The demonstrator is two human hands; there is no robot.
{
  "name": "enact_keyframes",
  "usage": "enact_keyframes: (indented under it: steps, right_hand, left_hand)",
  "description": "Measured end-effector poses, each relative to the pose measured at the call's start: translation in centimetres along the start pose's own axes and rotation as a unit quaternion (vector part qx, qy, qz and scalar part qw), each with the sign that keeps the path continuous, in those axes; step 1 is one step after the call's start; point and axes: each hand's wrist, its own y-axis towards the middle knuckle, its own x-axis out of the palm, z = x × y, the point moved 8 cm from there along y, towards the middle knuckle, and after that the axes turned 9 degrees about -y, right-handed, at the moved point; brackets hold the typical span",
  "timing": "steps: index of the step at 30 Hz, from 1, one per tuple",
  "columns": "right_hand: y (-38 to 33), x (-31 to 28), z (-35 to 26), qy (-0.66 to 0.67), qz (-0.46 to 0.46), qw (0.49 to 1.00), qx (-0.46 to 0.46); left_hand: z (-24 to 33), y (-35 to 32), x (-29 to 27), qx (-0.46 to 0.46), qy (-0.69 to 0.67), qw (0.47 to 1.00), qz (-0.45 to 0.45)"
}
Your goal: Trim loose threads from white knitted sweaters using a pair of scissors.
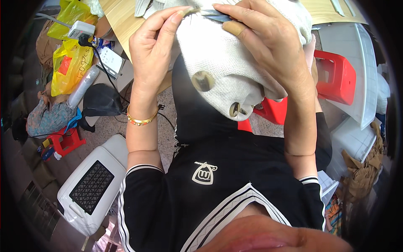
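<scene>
Both hands, left hand [153, 46] and right hand [268, 42], pinch white knitted garment [228, 63] hanging downward.

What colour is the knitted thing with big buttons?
Off-white, seen in the head view: the knitted garment, with brownish buttons.

The white knitted garment [235, 63] runs off the top edge, so its upper part and full shape cannot be told. Where it drapes under the right hand [268, 46], the palm and the lower fingers are hidden behind the cloth. A small dark-bladed tool [216, 16] shows only as a short stretch above the garment; the rest is covered by the right hand, and what kind of tool it is stays unclear. The tabletop [119, 19] behind the garment is cut off by the top edge and mostly covered. Right of the garment, the red stool [336, 75] is half hidden by the right forearm.
</scene>
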Motion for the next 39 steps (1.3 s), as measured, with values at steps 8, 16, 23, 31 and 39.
enact_keyframes:
  steps: [8,16,23,31,39]
  right_hand:
    - [0.6,0.2,0.2,0.021,0.039,0.997,-0.058]
    - [0.8,0.5,0.3,0.023,0.035,0.997,-0.067]
    - [0.6,0.9,0.5,0.035,0.022,0.998,-0.057]
    - [0.9,0.9,0.3,0.062,0.034,0.995,-0.077]
    - [1.2,0.8,-0.3,0.031,0.016,0.995,-0.097]
  left_hand:
    - [1.9,0.1,0.1,0.070,0.016,0.997,0.015]
    - [2.2,0.2,0.1,0.076,0.019,0.997,0.018]
    - [1.8,0.0,0.3,0.074,0.011,0.997,0.001]
    - [1.1,-0.2,-0.1,0.055,0.012,0.998,0.015]
    - [1.8,0.1,-0.1,0.081,0.053,0.995,0.001]
